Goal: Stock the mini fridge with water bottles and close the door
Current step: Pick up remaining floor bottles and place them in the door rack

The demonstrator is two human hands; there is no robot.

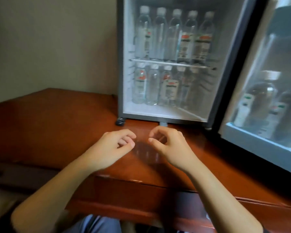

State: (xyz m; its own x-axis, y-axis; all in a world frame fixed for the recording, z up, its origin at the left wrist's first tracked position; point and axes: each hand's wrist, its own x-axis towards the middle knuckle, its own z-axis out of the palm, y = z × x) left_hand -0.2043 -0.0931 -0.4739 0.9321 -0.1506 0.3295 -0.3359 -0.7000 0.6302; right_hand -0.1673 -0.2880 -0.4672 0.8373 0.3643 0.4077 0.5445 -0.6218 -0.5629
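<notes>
The mini fridge (120, 64) stands open on a reddish wooden table (57, 118). Several clear water bottles (170, 34) with white caps fill its upper shelf, and several more water bottles (154, 86) stand on the lower level, with a gap at the lower right. The glass door (259, 145) is swung out to the right, with bottles seen through or mirrored in it. My left hand (114, 147) and my right hand (166, 145) hover side by side over the table in front of the fridge. Both have loosely curled fingers and hold nothing.
A plain wall rises behind the table on the left. The table's front edge (141, 182) runs just below my wrists, with my lap under it. A small dark foot (120, 121) sits at the fridge's lower left corner.
</notes>
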